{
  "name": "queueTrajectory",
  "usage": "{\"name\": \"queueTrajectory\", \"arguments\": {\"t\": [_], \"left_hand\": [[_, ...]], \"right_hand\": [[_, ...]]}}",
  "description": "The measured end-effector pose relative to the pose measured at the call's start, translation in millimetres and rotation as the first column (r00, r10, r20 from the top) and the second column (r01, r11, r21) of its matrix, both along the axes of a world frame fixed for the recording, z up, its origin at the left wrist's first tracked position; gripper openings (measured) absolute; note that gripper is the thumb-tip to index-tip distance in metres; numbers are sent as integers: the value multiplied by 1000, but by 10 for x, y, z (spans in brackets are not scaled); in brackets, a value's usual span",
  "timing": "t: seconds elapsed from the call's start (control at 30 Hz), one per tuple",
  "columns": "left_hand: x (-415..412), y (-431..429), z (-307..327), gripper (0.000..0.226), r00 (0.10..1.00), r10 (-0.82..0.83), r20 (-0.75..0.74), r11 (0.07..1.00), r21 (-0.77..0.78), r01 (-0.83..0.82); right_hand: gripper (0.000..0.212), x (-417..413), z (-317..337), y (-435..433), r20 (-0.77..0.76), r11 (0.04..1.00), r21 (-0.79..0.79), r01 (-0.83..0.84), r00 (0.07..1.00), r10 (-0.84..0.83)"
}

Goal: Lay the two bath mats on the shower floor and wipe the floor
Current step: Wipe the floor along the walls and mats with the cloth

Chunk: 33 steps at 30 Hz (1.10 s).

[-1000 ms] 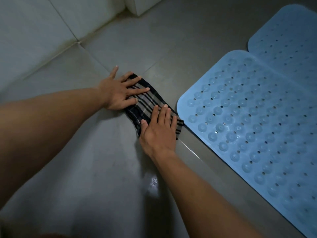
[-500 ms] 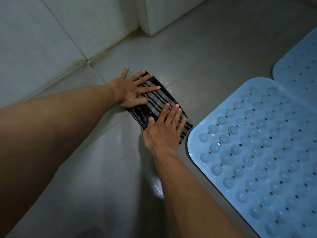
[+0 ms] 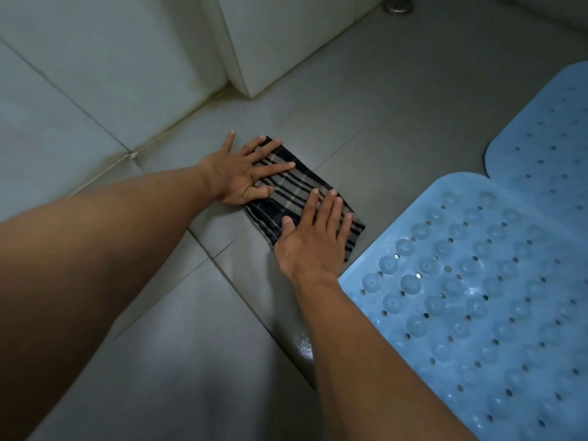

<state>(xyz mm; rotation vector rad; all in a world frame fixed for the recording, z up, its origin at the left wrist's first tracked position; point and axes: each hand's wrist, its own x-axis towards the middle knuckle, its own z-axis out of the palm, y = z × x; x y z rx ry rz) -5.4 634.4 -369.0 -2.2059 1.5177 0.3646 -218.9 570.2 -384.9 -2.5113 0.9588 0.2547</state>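
A folded dark striped cloth (image 3: pixel 294 194) lies flat on the grey tiled shower floor (image 3: pixel 381 100). My left hand (image 3: pixel 245 173) presses its far left part with straight, spread fingers. My right hand (image 3: pixel 313 240) presses the near end, fingers straight and pointing away from me. Two blue bath mats with suction bumps and holes lie flat on the floor to the right: the near mat (image 3: pixel 477 297) starts just right of my right wrist, and the far mat (image 3: pixel 547 138) lies behind it, their edges touching.
White tiled walls (image 3: pixel 95 74) rise on the left, with a jutting corner (image 3: pixel 251 58) beyond the cloth. A metal floor drain (image 3: pixel 397 6) sits at the top edge. A wet glint shows on the floor beside my right forearm.
Both hands have slid the cloth forward along the floor, away from me and nearer the wall corner. The view has tilted up, so the mats sit lower right and the drain shows.
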Motion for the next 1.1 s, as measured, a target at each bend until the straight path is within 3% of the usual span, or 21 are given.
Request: {"name": "queueTrajectory", "arguments": {"t": [0.37,0.6,0.97,1.1], "left_hand": [[78,-1011,-48,60,999,-8,-37,997,-80,5],[47,-1042,48,63,998,25,-65,1000,-3,-25],[98,-1106,51,67,998,-15,-57,998,65,19],[132,-1091,18,68,998,-23,-65,1000,20,24]], "right_hand": [[69,89,-71,-1039,-10,997,-72,35,999,-35],[68,121,78,-1071,-73,999,31,28,997,-26],[69,146,37,-1051,-33,998,-17,67,997,-68],[68,135,45,-1045,8,996,-14,93,996,-93]]}}
